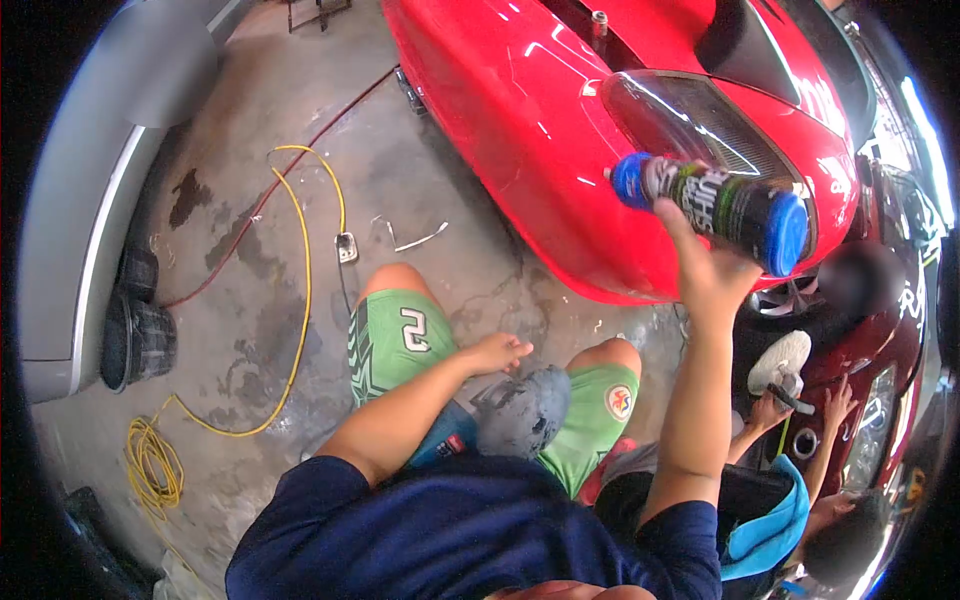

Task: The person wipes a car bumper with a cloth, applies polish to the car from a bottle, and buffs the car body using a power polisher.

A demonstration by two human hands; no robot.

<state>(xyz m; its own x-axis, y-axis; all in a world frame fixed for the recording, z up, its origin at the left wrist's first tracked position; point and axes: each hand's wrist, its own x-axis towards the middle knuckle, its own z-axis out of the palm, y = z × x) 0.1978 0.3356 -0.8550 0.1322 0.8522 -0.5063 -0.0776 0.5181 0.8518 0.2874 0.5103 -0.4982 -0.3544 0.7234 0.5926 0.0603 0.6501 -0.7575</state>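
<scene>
My right hand is raised on the right, wrapped round a dark plastic bottle with a blue base end and a blue cap. The bottle is tilted nearly sideways, and part of the word "SHINE" shows on its label. It is in front of the headlight of a red car; whether it touches the car I cannot tell. My left hand hovers over my lap, fingers loosely curled, with nothing visible in it. Just below, a teal power tool with a dirty grey pad lies between my thighs.
At right, another person's hands hold a polisher with a white pad by a dark red car. A yellow cord and a dark red hose cross the floor. A grey car stands left.
</scene>
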